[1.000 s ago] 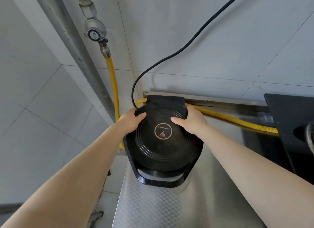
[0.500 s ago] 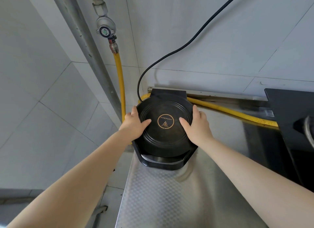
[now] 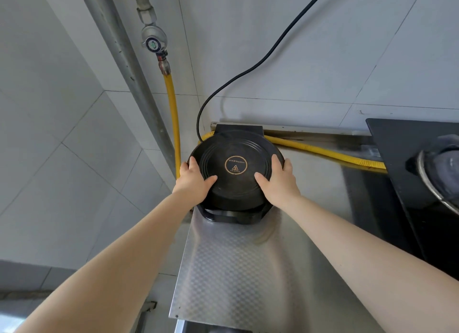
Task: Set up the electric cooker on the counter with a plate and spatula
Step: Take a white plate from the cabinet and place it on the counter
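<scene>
The black round electric cooker with a gold-ringed emblem on its lid stands at the far left corner of the steel counter, its handle facing me. My left hand grips its left rim and my right hand grips its right rim, thumbs lying on the lid. Its black power cord runs up the wall from behind it. No plate or spatula is in view.
A yellow gas hose runs along the counter's back edge and up to a valve on a pipe. A black gas stove with a steel pot sits at the right. The counter's left edge drops off beside the cooker.
Both hands have pushed the cooker away from me toward the back wall, and they have slid from its far side to its near rim.
</scene>
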